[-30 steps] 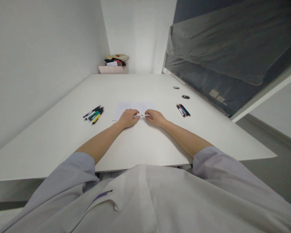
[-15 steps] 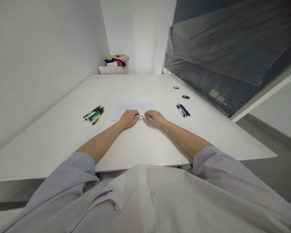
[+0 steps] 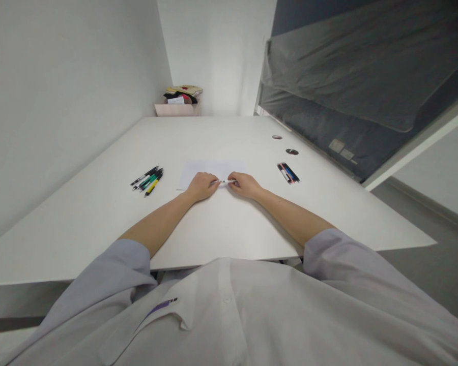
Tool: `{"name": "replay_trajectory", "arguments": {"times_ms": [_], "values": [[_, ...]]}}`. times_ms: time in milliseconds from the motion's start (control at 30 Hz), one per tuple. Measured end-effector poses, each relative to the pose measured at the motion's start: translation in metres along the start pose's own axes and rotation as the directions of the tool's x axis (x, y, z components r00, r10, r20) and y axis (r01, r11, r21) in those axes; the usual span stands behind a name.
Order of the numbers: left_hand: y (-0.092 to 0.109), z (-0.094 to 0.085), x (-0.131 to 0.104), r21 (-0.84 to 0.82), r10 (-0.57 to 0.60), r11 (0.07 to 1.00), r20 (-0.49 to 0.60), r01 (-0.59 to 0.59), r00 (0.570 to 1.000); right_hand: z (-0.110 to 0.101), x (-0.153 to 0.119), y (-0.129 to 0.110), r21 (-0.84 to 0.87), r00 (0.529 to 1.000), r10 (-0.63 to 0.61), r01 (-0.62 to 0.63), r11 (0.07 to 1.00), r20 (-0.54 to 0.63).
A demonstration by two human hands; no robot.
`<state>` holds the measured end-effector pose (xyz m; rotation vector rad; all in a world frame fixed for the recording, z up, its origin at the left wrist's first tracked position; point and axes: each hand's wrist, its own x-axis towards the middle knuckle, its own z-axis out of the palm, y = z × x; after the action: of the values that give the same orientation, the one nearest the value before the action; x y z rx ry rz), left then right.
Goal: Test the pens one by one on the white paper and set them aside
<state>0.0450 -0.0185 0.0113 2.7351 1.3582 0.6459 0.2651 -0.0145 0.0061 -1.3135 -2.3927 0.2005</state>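
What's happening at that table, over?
Left hand and right hand pinching white pen between them. Paper partly behind hands. Pens left, bundle right, neither touching hands.

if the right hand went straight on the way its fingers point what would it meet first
Ahead of the right hand, probably the left hand comes first, across a short gap with the pen held between them; depth is unclear from one view.

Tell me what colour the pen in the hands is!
The pen looks mostly white, with a small dark spot; it shows best in the head view.
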Motion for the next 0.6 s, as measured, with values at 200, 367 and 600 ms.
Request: {"name": "replay_trajectory", "arguments": {"times_ms": [200, 367, 600], "values": [[-0.0021, 0.002, 0.0, -0.007, 0.007, 1.0, -0.027, -0.007, 1.0, -0.0014, -0.0005, -0.001, -0.05, 0.996, -0.084, 0.083, 0.995, -0.02], [-0.0017, 0.002, -0.0006, -0.008, -0.016, 1.0, -0.051, 0.015, 0.999, -0.0031, -0.0004, -0.005, -0.029, 0.997, -0.079, 0.08, 0.996, 0.014], [-0.0011, 0.0029, -0.0014, -0.038, -0.034, 0.999, -0.074, 0.031, 0.997, 0.0005, -0.0012, -0.0012, -0.032, 0.999, -0.036, 0.036, 0.999, 0.002]]}}
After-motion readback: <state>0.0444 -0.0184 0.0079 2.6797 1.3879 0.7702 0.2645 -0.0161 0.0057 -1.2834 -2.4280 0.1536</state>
